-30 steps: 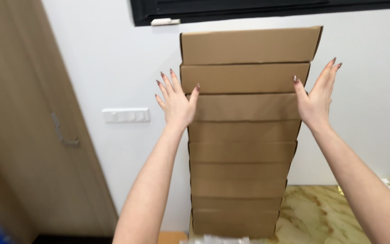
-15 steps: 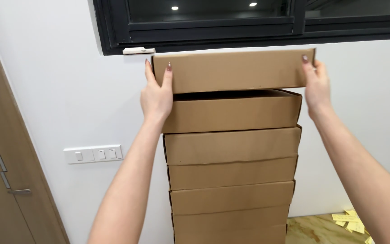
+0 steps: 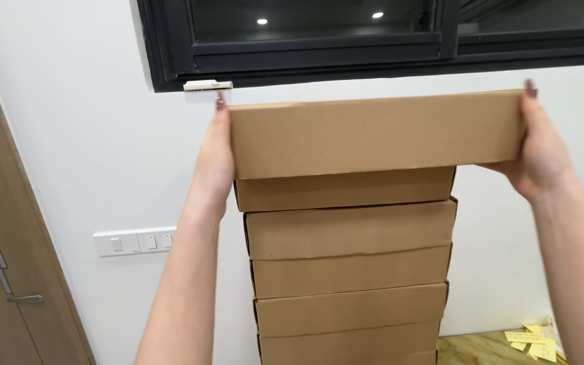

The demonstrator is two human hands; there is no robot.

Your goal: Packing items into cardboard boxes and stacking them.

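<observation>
A flat brown cardboard box (image 3: 373, 134) is held up in front of me, lifted off a tall stack of like boxes (image 3: 349, 270) against the white wall. My left hand (image 3: 215, 162) presses flat on the box's left end. My right hand (image 3: 539, 152) grips its right end, fingers up the side and thumb below. The box hangs level and a little nearer to me than the stack, covering the top edge of the box beneath.
A black-framed window (image 3: 373, 37) runs above the stack. A brown door with a handle (image 3: 8, 270) stands at the left, a white switch panel (image 3: 133, 241) beside it. Yellow paper slips (image 3: 532, 341) lie on a marbled surface at the lower right.
My hands went from the stack's sides up to the top box and closed on its ends. The box now sits larger and nearer, drawn off the stack toward me.
</observation>
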